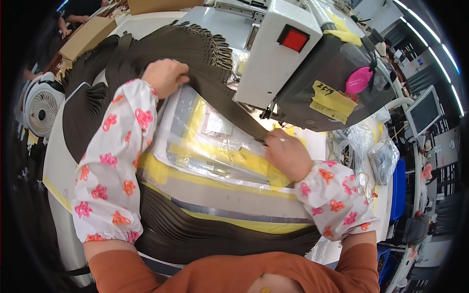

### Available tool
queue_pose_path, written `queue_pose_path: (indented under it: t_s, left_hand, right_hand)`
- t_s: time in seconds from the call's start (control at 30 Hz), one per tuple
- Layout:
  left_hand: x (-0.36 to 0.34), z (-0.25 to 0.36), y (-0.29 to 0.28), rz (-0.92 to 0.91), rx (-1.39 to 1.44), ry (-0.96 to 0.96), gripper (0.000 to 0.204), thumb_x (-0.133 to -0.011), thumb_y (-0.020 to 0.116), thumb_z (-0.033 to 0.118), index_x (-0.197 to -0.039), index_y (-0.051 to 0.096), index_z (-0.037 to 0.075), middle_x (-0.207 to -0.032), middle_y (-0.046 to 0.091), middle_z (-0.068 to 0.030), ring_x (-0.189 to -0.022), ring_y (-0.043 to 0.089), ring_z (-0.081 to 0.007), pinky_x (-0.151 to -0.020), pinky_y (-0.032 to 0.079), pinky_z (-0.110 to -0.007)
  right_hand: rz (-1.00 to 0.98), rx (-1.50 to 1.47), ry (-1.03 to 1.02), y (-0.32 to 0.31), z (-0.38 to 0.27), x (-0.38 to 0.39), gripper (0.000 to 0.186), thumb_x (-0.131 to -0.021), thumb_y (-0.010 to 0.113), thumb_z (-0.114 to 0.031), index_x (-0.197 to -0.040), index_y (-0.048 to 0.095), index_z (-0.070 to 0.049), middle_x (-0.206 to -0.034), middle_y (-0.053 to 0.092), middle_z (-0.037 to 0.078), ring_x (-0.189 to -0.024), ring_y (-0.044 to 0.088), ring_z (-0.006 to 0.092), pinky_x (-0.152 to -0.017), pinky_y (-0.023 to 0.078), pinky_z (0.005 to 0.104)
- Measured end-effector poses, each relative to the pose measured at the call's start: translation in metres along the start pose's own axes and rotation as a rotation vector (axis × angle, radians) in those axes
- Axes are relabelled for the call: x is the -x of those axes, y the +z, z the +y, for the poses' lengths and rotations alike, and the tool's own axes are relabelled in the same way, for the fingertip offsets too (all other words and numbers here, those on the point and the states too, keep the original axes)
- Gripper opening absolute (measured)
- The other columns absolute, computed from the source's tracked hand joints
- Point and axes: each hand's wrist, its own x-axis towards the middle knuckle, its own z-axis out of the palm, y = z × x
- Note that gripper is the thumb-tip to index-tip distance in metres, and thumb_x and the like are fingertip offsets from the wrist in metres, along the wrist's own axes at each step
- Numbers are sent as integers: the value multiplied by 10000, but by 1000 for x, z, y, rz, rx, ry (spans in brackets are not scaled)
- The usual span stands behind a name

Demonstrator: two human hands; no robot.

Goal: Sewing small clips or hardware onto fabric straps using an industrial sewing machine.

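Note:
A dark olive-brown fabric strap point(225, 106) stretches slantwise in front of me, under the head of a white and grey sewing machine point(273, 68). My right hand point(289, 155) pinches its near right end beside the needle area. My left hand point(166, 78) is closed at the strap's upper left part, next to a large fanned pile of similar straps point(146, 51); the fingertips are partly hidden. Beneath the strap lies a clear plastic sheet point(195, 146) fixed with yellow tape point(249, 163) on the white work surface.
Another stack of dark straps point(195, 234) hangs along the table's front edge. A white fan point(43, 107) stands at far left, near a cardboard box point(88, 38). Clear plastic bags point(383, 154) and a blue bin point(398, 190) are at right. Other people work at the back left.

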Motion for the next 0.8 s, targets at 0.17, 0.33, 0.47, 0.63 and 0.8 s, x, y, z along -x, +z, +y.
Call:
queue_pose_path:
  t_s: [0.17,0.33,0.47,0.63,0.8]
  left_hand:
    - [6,-85,6,56,-284,-359,141,-806,561,203,-844,553,67,-868,597,-120,-852,586,-321,-701,479,-426]
    - [17,-102,17,74,-221,-495,187,-782,563,172,-920,500,62,-922,597,-141,-893,575,-338,-733,469,-436]
    - [44,-89,-1,204,-328,-214,289,-790,576,124,-1040,436,91,-1021,521,-127,-930,553,-332,-770,458,-402]
    - [98,69,-69,-449,619,323,109,-812,577,95,-802,575,-14,-706,579,-143,-675,579,-312,-619,456,-331]
    - [158,119,-62,-578,655,417,131,-807,587,163,-796,614,34,-719,580,-130,-702,571,-328,-612,455,-402]
  right_hand:
    - [102,30,-10,50,-45,-104,178,-659,578,-93,-791,476,-32,-755,489,105,-753,546,230,-606,475,321]
    - [38,222,31,60,-51,-109,153,-658,576,-102,-778,499,-45,-804,514,98,-744,540,231,-616,467,322]
    - [-80,-274,-57,1,-76,-50,158,-729,610,-124,-850,549,-43,-860,562,91,-776,562,253,-626,458,345]
    - [-369,-703,141,-58,-92,28,208,-765,636,-164,-906,553,-35,-799,561,107,-710,561,293,-611,452,379]
    - [-650,-882,274,-62,-98,48,191,-788,633,-156,-853,507,-28,-709,551,118,-678,562,296,-604,452,363]
